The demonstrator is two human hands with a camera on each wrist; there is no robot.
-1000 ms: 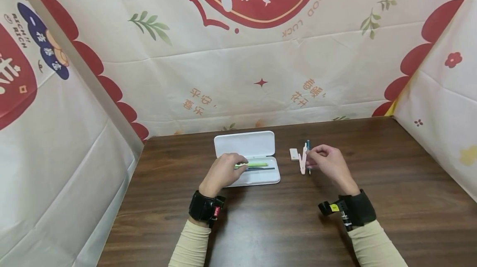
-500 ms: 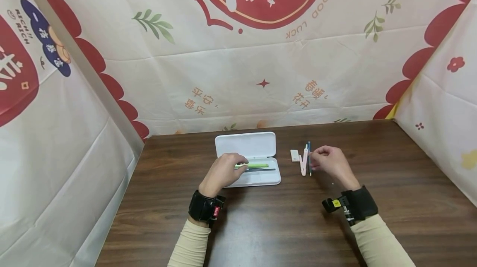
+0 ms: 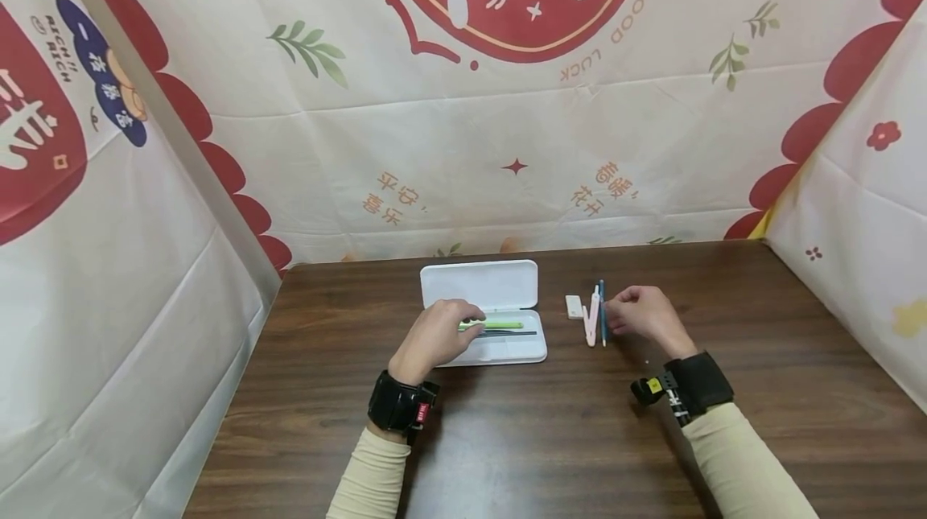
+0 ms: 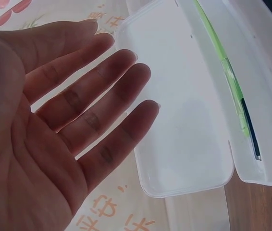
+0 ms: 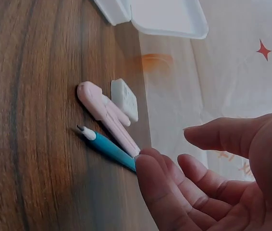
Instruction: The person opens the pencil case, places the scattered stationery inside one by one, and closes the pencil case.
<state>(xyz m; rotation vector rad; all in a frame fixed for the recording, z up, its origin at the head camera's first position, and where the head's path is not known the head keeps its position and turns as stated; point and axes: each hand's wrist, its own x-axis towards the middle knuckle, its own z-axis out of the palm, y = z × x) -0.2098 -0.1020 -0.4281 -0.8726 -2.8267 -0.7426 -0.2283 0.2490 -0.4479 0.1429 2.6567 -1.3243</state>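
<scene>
My left hand (image 3: pixel 430 338) hovers over the near half of an open white pencil case (image 3: pixel 500 354). In the left wrist view its fingers are loosely extended with nothing in them. Inside the case lie a green pen (image 4: pixel 227 72) and a thin dark stick-like piece (image 4: pixel 250 127), partly covered by the hand in the head view. To the right of the case, a white eraser (image 3: pixel 574 307), a pink drawing compass (image 3: pixel 594 318) and a blue pencil (image 5: pixel 109 149) lie side by side. My right hand (image 3: pixel 647 316) is just right of the pencil, fingers loosely bent and holding nothing.
The case's lid (image 3: pixel 478 284) stands raised at the back, near the printed cloth (image 3: pixel 434 141) behind the table. Brown wooden tabletop (image 3: pixel 521 438) extends in front of the case and between the arms. A second cloth wall (image 3: pixel 854 205) borders the right side.
My right hand has let go of the blue pencil and drawn slightly to the right; the pencil lies beside the compass. My left hand stays over the case. The head view shifts slightly.
</scene>
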